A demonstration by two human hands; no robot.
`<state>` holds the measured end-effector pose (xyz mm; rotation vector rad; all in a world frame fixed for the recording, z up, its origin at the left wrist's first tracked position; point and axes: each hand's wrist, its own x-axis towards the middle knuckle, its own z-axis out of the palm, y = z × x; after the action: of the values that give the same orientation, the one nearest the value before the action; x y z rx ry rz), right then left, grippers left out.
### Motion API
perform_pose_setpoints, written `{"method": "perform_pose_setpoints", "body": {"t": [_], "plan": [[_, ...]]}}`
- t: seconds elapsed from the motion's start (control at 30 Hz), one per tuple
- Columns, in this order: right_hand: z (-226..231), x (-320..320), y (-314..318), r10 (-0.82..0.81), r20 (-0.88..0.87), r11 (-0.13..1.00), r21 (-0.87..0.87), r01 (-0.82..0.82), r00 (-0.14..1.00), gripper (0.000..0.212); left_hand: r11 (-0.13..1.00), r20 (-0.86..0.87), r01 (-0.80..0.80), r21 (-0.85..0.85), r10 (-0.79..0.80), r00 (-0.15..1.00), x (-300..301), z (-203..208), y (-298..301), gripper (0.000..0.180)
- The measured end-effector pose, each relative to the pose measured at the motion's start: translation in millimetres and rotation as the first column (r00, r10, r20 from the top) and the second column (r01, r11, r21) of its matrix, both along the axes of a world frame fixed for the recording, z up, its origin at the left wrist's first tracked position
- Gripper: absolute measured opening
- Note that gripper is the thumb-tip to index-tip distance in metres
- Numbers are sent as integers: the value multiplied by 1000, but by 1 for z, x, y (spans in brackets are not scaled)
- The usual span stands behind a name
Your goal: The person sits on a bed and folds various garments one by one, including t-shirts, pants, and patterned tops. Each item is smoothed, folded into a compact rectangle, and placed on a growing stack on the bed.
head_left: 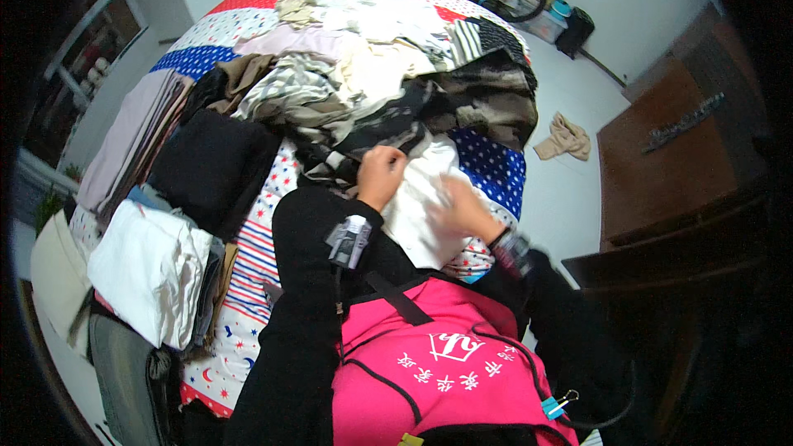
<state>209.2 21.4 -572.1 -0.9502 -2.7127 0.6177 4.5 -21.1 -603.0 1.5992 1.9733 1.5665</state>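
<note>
Cloth (420,219), plain white, lies between my left grip (382,176), its fingers curled, and my blurred right grip (464,211); I can't tell whether either grasps it. I judge this the straightening step; next calls for flattening it, edges aligned.

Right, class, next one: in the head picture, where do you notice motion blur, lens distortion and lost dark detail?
Head view: the right hand is smeared by motion, while the left hand looks sharper; head view: the bed has a bowed outline, and the corners fall to black; head view: the folded black garment shows little fold detail.
</note>
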Motion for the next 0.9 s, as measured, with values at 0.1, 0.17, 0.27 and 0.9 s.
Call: {"method": "perform_pose_setpoints", "body": {"t": [0.1,0.17,0.27,0.9], "plan": [[-80,38,-62,-33,312,994,106,0,950,75,998,-87,43,-46,-47,995,24,-12,-7,13],[-106,50,-54,-6,79,992,128,-5,997,61,964,-147,130,-231,-167,975,40,-14,-13,17],[-100,64,-35,-281,-24,920,-292,262,959,35,942,-203,142,-303,-210,956,51,-11,-21,22],[-9,129,-62,-904,-192,34,-923,-383,382,44,175,678,911,-373,-620,396,82,-12,-33,63]]}}
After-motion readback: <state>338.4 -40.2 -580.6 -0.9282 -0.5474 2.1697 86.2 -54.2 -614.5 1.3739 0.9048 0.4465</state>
